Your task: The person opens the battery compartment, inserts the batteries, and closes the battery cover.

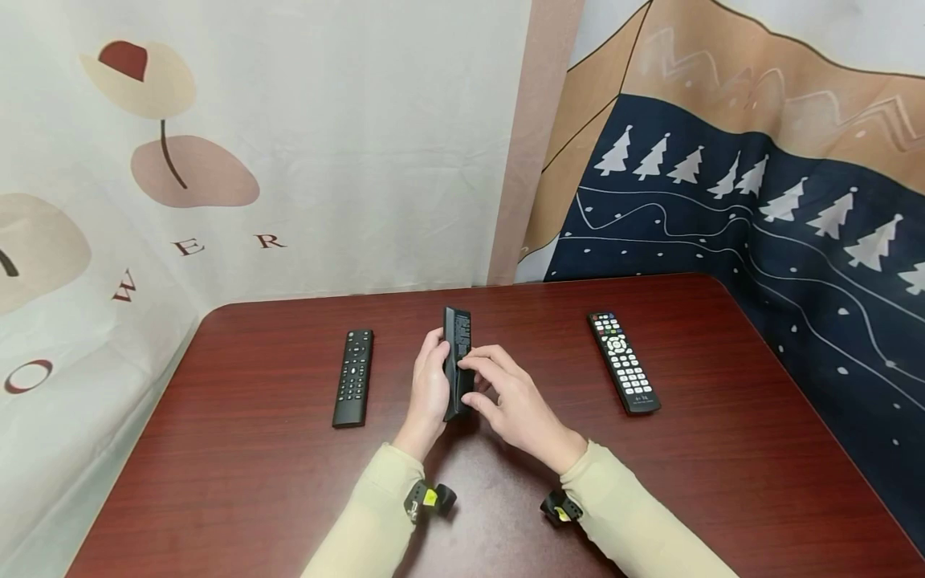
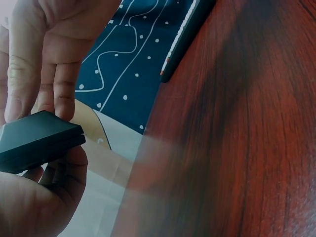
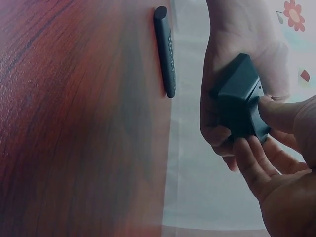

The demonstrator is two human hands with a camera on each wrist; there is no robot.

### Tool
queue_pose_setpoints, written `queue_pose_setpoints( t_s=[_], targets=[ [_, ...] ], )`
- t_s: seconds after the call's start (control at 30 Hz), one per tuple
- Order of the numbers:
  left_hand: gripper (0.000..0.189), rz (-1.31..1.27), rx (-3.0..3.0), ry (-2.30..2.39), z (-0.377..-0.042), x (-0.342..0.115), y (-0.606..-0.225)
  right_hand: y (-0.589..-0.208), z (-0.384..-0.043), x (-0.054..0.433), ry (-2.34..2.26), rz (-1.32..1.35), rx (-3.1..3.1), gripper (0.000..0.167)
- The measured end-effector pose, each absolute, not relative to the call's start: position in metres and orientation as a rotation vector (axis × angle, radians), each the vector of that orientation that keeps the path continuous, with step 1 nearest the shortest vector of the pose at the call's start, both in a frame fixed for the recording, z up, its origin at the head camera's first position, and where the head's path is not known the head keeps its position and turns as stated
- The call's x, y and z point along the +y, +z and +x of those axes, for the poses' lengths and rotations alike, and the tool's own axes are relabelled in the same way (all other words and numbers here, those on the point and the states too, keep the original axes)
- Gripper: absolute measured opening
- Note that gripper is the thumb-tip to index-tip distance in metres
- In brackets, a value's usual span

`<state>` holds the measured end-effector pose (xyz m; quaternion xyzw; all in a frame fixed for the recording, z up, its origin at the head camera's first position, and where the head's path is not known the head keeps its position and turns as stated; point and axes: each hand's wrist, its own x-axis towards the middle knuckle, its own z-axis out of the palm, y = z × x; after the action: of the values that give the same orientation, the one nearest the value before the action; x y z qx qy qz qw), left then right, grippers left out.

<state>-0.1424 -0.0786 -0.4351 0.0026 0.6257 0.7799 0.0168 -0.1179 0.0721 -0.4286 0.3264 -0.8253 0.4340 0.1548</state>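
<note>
In the head view a black remote control (image 1: 454,381) is held on edge over the middle of the table, its back turned toward the right. My left hand (image 1: 429,393) grips it from the left side. From the right, my right hand (image 1: 522,408) has thumb and fingertips on the back. The right wrist view shows the right thumb and fingers pinching the remote control (image 3: 238,91) at its far part, where a seam runs along the side. The end of the remote control (image 2: 44,140) shows in the left wrist view; its keys are hidden.
A second black remote control (image 1: 354,379) lies keys up to the left. Another, with white keys (image 1: 623,361), lies to the right. The reddish-brown table (image 1: 238,474) meets a pale printed cloth (image 1: 376,160) behind and a dark blue one (image 1: 694,217) at the right.
</note>
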Motion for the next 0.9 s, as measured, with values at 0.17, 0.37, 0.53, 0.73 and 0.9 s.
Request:
queue_pose_setpoints(
  t_s=[0.17, 0.37, 0.53, 0.73, 0.9],
  targets=[
    [0.039, 0.016, 1.927, 2.432, -0.1428, -0.0786, -0.4357, -0.4295, -0.1178, 0.0715, 1.228, 0.922, -2.366, 0.041],
    [0.039, 0.024, 1.887, 2.453, -0.1421, -0.0781, -0.4343, -0.4305, -0.1171, 0.0703, 1.238, 0.907, -2.353, 0.04],
    [0.039, 0.031, 1.869, 2.461, -0.1419, -0.0783, -0.4335, -0.4307, -0.1171, 0.0703, 1.237, 0.907, -2.341, 0.04],
    [0.04, 0.026, 1.86, 2.454, -0.1421, -0.0788, -0.4328, -0.4313, -0.1166, 0.0703, 1.244, 0.906, -2.328, 0.041],
    [0.04, 0.032, 1.86, 2.449, -0.1411, -0.0791, -0.4322, -0.4324, -0.1164, 0.0699, 1.26, 0.899, -2.319, 0.04]
  ],
)
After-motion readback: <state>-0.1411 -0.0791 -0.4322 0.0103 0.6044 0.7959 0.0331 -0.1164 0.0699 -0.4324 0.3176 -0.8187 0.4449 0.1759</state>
